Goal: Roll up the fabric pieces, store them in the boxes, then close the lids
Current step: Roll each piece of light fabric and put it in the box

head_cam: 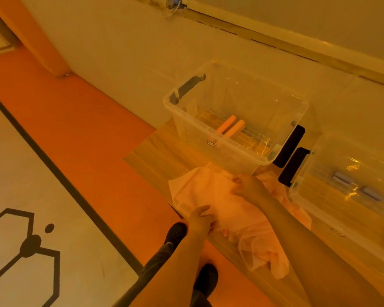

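Note:
A pale pink fabric piece [211,191] lies spread and crumpled on the wooden table [160,156], part of it hanging over the near edge. My left hand [201,218] pinches the fabric at its near left edge. At the cloth's far side, my right hand [247,185] grips a fold with curled fingers. Behind the fabric stands a clear plastic box [237,111], lid off, with two pink fabric rolls [231,128] inside. A second clear box [350,180] at the right holds two bluish rolls [355,185].
Dark latch handles [292,149] stick out between the two boxes. A pale wall runs right behind the table. The orange floor [75,134] lies to the left, and my shoes [177,233] are below the table's near edge.

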A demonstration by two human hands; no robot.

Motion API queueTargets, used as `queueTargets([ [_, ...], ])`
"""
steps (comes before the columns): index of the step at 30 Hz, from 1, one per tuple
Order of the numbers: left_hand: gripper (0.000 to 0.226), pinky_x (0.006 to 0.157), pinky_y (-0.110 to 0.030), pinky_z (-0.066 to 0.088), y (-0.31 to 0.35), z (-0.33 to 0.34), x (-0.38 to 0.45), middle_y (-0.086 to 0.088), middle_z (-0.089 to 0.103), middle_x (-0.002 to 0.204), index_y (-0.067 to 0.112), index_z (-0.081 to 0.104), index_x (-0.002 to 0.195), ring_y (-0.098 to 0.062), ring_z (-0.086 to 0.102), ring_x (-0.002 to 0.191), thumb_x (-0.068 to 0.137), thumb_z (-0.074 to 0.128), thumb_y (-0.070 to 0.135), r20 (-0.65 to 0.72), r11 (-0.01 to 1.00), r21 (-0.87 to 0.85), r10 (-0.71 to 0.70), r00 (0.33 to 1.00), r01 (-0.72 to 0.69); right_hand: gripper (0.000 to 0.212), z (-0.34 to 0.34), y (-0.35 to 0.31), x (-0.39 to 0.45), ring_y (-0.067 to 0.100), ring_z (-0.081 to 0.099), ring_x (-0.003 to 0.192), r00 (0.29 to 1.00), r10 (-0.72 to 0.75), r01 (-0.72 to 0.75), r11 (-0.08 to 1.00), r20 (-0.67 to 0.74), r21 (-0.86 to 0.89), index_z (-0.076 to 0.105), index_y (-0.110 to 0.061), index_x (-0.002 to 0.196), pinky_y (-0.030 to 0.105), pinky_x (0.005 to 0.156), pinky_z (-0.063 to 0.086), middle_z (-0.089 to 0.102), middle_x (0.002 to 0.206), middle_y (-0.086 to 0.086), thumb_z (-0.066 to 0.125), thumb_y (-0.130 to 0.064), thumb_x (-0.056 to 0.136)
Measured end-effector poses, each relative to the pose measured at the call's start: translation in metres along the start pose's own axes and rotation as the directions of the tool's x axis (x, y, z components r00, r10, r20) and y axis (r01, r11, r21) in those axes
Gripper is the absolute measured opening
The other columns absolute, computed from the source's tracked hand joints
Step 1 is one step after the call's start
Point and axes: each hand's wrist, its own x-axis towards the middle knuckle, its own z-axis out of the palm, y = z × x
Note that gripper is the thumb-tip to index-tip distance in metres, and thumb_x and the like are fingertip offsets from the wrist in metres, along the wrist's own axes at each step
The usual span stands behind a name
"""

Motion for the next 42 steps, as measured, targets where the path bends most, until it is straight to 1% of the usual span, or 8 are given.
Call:
queueTargets([
  [8, 0.041, 0.047, -0.023, 0.045, 0.0, -0.003, 0.008, -0.016, 0.059, 0.089, 0.018, 0.054, 0.124, -0.018, 0.054, 0.063, 0.088, 0.054, -0.003, 0.021, 1.0, -0.01, -0.022, 1.0, 0.023, 0.025, 0.003, -0.009, -0.007, 0.021, 0.057, 0.103, 0.981, -0.184, 0.142, 0.907, -0.069, -0.397, 0.065, -0.011, 0.108, 0.027, 0.078, 0.043, 0.05, 0.122, 0.004, 0.066, -0.028, 0.089],
  [15, 0.036, 0.036, -0.017, 0.039, -0.01, 0.0, 0.005, -0.015, 0.056, 0.089, 0.023, 0.044, 0.126, -0.018, 0.05, 0.052, 0.094, 0.053, 0.009, -0.003, 0.992, -0.1, -0.077, 0.997, 0.076, 0.011, -0.001, -0.019, -0.009, 0.015, 0.061, 0.064, 0.993, -0.113, 0.118, 0.974, -0.034, 0.195, 0.056, -0.013, 0.089, 0.026, 0.056, 0.049, 0.062, 0.084, 0.007, 0.066, -0.017, 0.09],
  [20, 0.068, 0.084, -0.036, 0.056, -0.074, 0.015, 0.095, -0.002, 0.06, 0.126, 0.062, 0.052, 0.102, -0.018, 0.065, 0.1, 0.045, 0.089, 0.054, -0.006, 0.961, -0.273, -0.049, 0.999, 0.046, 0.01, -0.001, -0.012, -0.011, 0.016, 0.061, 0.057, 0.999, -0.045, 0.041, 0.952, 0.006, 0.304, 0.053, -0.01, 0.093, 0.027, 0.053, 0.05, 0.061, 0.082, 0.008, 0.062, -0.014, 0.092],
  [23, 0.055, 0.047, -0.021, 0.047, -0.017, 0.008, 0.008, -0.016, 0.059, 0.099, 0.038, 0.042, 0.119, -0.014, 0.057, 0.055, 0.082, 0.073, 0.011, 0.02, 0.989, -0.149, 0.017, 1.0, -0.014, 0.014, 0.001, -0.004, -0.013, 0.015, 0.061, 0.057, 1.0, -0.013, 0.013, 0.956, -0.003, 0.292, 0.058, -0.003, 0.097, 0.02, 0.052, 0.047, 0.063, 0.075, 0.006, 0.064, -0.014, 0.091],
  [25, 0.053, 0.04, -0.018, 0.042, -0.014, 0.01, 0.008, -0.024, 0.057, 0.102, 0.023, 0.043, 0.132, -0.015, 0.052, 0.057, 0.088, 0.062, 0.0, 0.0, 0.992, -0.096, 0.078, 0.997, -0.078, 0.014, 0.001, 0.0, -0.015, 0.013, 0.059, 0.054, 1.0, 0.003, 0.001, 0.956, -0.014, 0.294, 0.059, -0.002, 0.096, 0.014, 0.049, 0.043, 0.062, 0.07, 0.003, 0.064, -0.013, 0.09],
  [33, 0.034, 0.045, -0.018, 0.042, 0.013, 0.002, 0.006, -0.007, 0.061, 0.079, 0.014, 0.059, 0.124, -0.013, 0.056, 0.062, 0.091, 0.059, 0.003, 0.004, 0.967, 0.08, 0.241, 0.971, -0.24, 0.029, -0.01, 0.003, -0.03, 0.004, 0.062, 0.057, 0.999, -0.017, 0.029, 0.89, -0.031, 0.455, 0.054, -0.006, 0.119, 0.015, 0.044, 0.043, 0.061, 0.099, 0.01, 0.062, -0.004, 0.091],
  [39, 0.023, 0.058, -0.021, 0.046, 0.046, -0.019, 0.005, -0.003, 0.062, 0.082, 0.008, 0.064, 0.116, -0.013, 0.058, 0.074, 0.094, 0.058, 0.011, -0.007, 0.94, 0.116, 0.325, 0.946, -0.322, 0.028, -0.019, -0.011, -0.044, 0.003, 0.052, 0.044, 0.996, -0.078, 0.057, 0.901, 0.031, 0.431, 0.062, -0.018, 0.119, 0.018, 0.043, 0.038, 0.06, 0.059, -0.017, 0.045, -0.009, 0.1],
  [42, 0.025, 0.065, -0.024, 0.048, 0.066, -0.033, -0.001, -0.002, 0.064, 0.086, 0.007, 0.065, 0.117, -0.013, 0.06, 0.078, 0.093, 0.058, 0.012, 0.054, 0.911, 0.154, 0.378, 0.924, -0.382, 0.022, -0.025, -0.028, -0.052, 0.004, 0.056, 0.048, 0.997, -0.076, 0.056, 0.887, 0.025, 0.459, 0.066, -0.018, 0.113, 0.016, 0.043, 0.038, 0.066, 0.083, -0.012, 0.051, -0.012, 0.098],
])
